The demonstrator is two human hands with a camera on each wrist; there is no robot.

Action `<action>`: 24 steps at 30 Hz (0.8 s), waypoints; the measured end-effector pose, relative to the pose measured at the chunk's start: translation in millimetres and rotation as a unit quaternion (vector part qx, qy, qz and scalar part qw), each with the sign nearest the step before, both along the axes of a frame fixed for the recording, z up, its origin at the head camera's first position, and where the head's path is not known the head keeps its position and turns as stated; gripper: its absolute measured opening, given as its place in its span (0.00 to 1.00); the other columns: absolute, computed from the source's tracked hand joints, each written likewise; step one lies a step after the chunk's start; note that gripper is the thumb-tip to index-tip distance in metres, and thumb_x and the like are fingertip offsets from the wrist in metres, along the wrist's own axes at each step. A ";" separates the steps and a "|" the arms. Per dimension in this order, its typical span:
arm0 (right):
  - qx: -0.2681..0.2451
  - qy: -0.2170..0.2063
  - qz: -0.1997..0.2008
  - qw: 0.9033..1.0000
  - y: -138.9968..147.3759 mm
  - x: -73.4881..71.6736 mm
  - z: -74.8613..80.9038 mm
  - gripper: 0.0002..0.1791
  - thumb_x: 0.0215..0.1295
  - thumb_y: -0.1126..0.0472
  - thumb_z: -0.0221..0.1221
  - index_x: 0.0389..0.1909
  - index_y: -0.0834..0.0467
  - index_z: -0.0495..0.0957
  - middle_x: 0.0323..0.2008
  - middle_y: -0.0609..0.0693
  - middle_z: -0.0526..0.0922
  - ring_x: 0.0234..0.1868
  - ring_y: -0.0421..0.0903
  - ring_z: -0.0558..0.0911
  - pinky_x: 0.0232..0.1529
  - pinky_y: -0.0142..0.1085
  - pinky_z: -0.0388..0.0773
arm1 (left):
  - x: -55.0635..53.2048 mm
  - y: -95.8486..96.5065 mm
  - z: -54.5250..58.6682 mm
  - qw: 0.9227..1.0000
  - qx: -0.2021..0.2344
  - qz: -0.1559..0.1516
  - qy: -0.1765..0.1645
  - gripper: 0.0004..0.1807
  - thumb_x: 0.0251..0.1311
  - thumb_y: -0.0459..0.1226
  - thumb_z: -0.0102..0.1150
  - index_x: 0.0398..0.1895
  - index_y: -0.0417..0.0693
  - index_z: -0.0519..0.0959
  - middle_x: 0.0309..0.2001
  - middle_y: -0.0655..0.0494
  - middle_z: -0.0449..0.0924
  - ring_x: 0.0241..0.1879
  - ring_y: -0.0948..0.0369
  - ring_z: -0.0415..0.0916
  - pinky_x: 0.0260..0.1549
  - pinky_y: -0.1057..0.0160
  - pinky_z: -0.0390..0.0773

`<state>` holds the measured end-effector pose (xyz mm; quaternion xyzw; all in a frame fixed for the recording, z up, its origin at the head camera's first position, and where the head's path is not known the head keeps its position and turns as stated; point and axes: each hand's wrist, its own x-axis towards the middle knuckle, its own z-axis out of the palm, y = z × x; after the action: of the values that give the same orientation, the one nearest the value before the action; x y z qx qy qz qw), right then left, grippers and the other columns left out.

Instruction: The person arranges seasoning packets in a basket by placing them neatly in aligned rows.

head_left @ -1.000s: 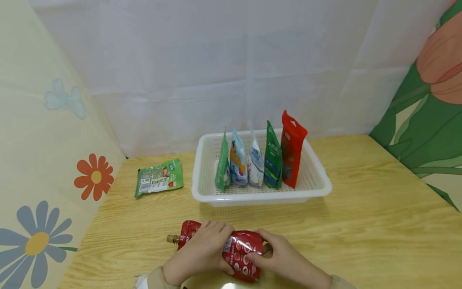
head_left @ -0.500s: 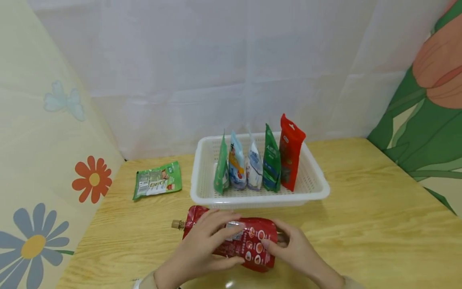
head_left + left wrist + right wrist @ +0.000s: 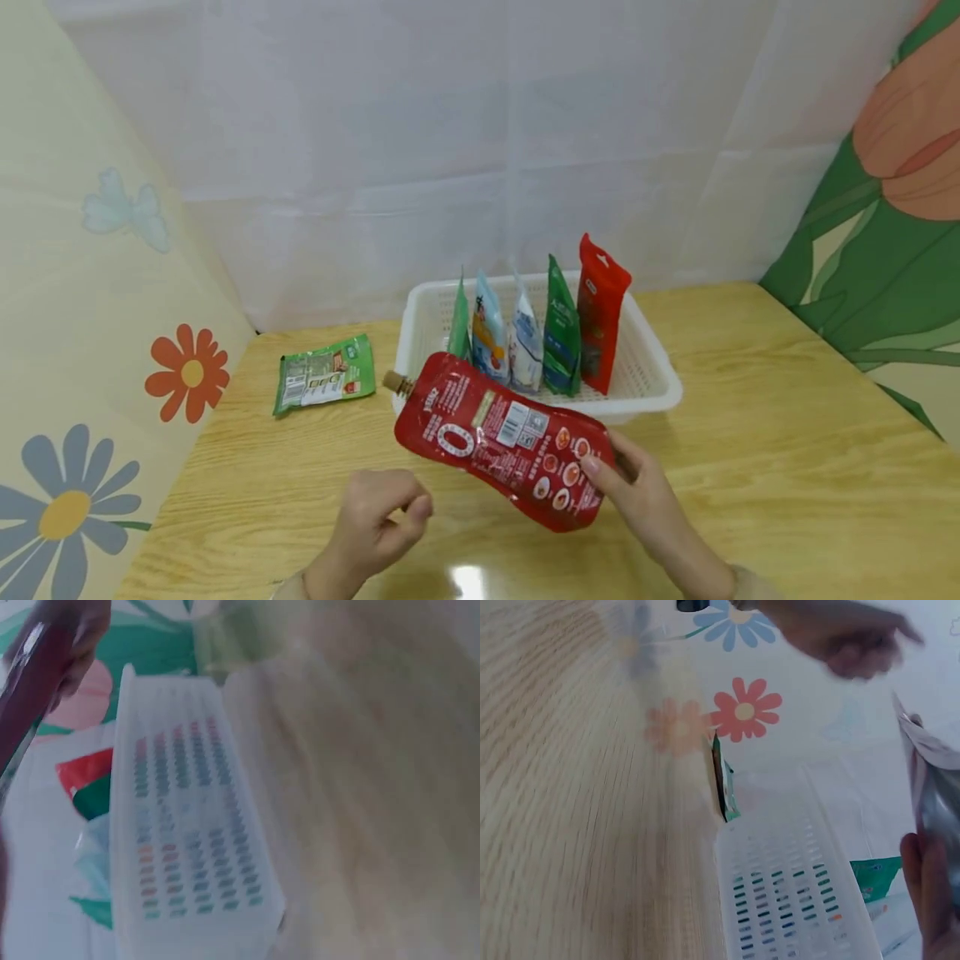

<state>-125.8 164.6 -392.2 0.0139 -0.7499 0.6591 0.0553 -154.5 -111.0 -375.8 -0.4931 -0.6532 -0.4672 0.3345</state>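
- Raised and shifted far-ward since the earlier frame: red spouted pouch (image 3: pixel 510 446), hiding part of the basket's near rim in the head view, spout left.
- Right hand (image 3: pixel 648 492) clamped on pouch's right end, thumb on top.
- Left hand (image 3: pixel 378 517) now off it, near left, fingers curled in.
- White basket (image 3: pixel 663 399), beyond: standing row, left to right, light-green packet (image 3: pixel 459 325), pale-blue packet (image 3: pixel 489 333), white packet (image 3: pixel 527 342), dark-green packet (image 3: pixel 561 333), red packet (image 3: pixel 600 317).
- Flat green packet (image 3: pixel 326 375) left of basket.

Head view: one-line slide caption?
Right hand grips a red spouted pouch in front of a white basket holding five upright packets; left hand holds nothing.
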 end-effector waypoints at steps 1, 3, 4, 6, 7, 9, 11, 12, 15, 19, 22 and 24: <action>-0.016 0.010 -0.012 1.000 -1.5 -0.3 -1.3 0.24 0.63 0.69 0.52 0.60 0.73 0.68 0.38 0.43 0.83 0.35 0.33 0.81 0.34 0.27 0.81 | 1.8 2.0 -4.2 0.996 -0.062 0.005 -0.068 0.21 0.70 0.38 0.46 0.18 0.44 0.77 0.15 0.57 0.77 0.17 0.74 0.70 0.18 0.81 0.70; -0.047 0.037 -0.021 0.998 -4.9 -1.0 -4.7 0.20 0.63 0.69 0.51 0.56 0.66 0.73 0.35 0.39 0.83 0.34 0.34 0.81 0.33 0.28 0.81 | 6.6 9.4 -10.0 0.960 -0.153 0.016 -0.232 0.14 0.69 0.41 0.50 0.31 0.44 0.81 0.26 0.54 0.85 0.25 0.74 0.77 0.26 0.79 0.76; -0.057 0.041 -0.024 0.997 -6.9 -1.0 -4.9 0.19 0.63 0.69 0.50 0.54 0.59 0.76 0.35 0.38 0.83 0.34 0.34 0.81 0.33 0.28 0.81 | 8.5 13.8 -10.7 0.936 -0.172 0.013 -0.308 0.13 0.68 0.42 0.52 0.38 0.43 0.81 0.31 0.51 0.86 0.29 0.72 0.79 0.28 0.77 0.78; -0.069 0.054 -0.021 0.996 -10.8 -0.6 -5.2 0.20 0.64 0.69 0.49 0.50 0.45 0.77 0.35 0.39 0.84 0.34 0.35 0.82 0.33 0.28 0.81 | 10.9 22.6 -8.7 0.890 -0.168 -0.004 -0.424 0.17 0.66 0.42 0.54 0.50 0.40 0.78 0.43 0.44 0.85 0.37 0.66 0.83 0.32 0.74 0.80; -0.072 0.056 -0.018 0.996 -12.5 -0.2 -5.4 0.21 0.63 0.69 0.49 0.47 0.40 0.77 0.35 0.39 0.84 0.34 0.35 0.82 0.33 0.29 0.81 | 11.5 26.1 -7.3 0.873 -0.155 -0.013 -0.461 0.20 0.65 0.43 0.55 0.53 0.38 0.75 0.46 0.42 0.84 0.39 0.64 0.83 0.34 0.72 0.81; -0.072 0.063 -0.007 0.995 -15.9 0.1 -6.4 0.21 0.63 0.68 0.49 0.49 0.43 0.78 0.35 0.39 0.84 0.34 0.35 0.82 0.34 0.29 0.82 | 12.0 31.2 -4.0 0.849 -0.114 -0.043 -0.514 0.25 0.65 0.44 0.56 0.58 0.36 0.70 0.52 0.38 0.80 0.41 0.60 0.84 0.35 0.68 0.83; -0.071 0.068 0.013 0.995 -18.7 1.1 -8.0 0.19 0.63 0.68 0.49 0.54 0.55 0.77 0.36 0.39 0.84 0.35 0.35 0.82 0.34 0.29 0.82 | 13.2 33.9 -1.2 0.826 -0.073 -0.065 -0.556 0.29 0.63 0.44 0.58 0.61 0.35 0.66 0.55 0.35 0.77 0.42 0.59 0.84 0.34 0.64 0.84; -0.070 0.067 0.023 0.995 -19.9 1.3 -8.9 0.20 0.63 0.68 0.49 0.56 0.62 0.75 0.36 0.39 0.84 0.35 0.35 0.82 0.35 0.29 0.82 | 13.9 34.3 -0.6 0.816 -0.058 -0.069 -0.571 0.31 0.62 0.44 0.59 0.62 0.35 0.64 0.55 0.35 0.76 0.41 0.58 0.84 0.34 0.63 0.84; -0.065 0.058 0.066 0.994 -22.5 2.0 -9.6 0.25 0.64 0.66 0.48 0.58 0.79 0.64 0.38 0.37 0.83 0.37 0.34 0.81 0.37 0.29 0.82 | 16.2 34.2 1.1 0.790 -0.032 -0.064 -0.608 0.35 0.61 0.44 0.61 0.64 0.37 0.59 0.56 0.36 0.75 0.41 0.56 0.84 0.32 0.62 0.85; -0.065 0.023 0.099 0.993 -22.8 3.2 -6.5 0.28 0.66 0.63 0.47 0.61 0.79 0.61 0.39 0.36 0.82 0.39 0.34 0.81 0.39 0.30 0.82 | 17.4 35.5 2.3 0.778 -0.026 -0.034 -0.626 0.35 0.60 0.45 0.63 0.63 0.37 0.60 0.54 0.37 0.77 0.39 0.55 0.84 0.30 0.62 0.85; -0.072 0.009 0.107 0.992 -21.3 2.2 -6.2 0.27 0.68 0.63 0.45 0.62 0.78 0.60 0.39 0.37 0.82 0.39 0.35 0.81 0.39 0.30 0.82 | 16.7 39.2 2.8 0.778 -0.019 -0.028 -0.627 0.34 0.59 0.45 0.63 0.62 0.36 0.62 0.52 0.37 0.79 0.38 0.56 0.85 0.30 0.62 0.85; -0.075 0.017 0.115 0.990 -19.5 1.8 -8.5 0.27 0.68 0.63 0.45 0.61 0.80 0.59 0.39 0.36 0.82 0.39 0.34 0.81 0.39 0.30 0.82 | 16.7 41.5 2.8 0.777 -0.016 -0.025 -0.629 0.34 0.59 0.45 0.63 0.61 0.36 0.62 0.51 0.38 0.79 0.37 0.56 0.85 0.30 0.62 0.85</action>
<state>-124.0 145.1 -400.6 0.1073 -0.6904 0.7154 -0.0068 -137.8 -69.5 -373.0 -0.1111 -0.7132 -0.6708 -0.1704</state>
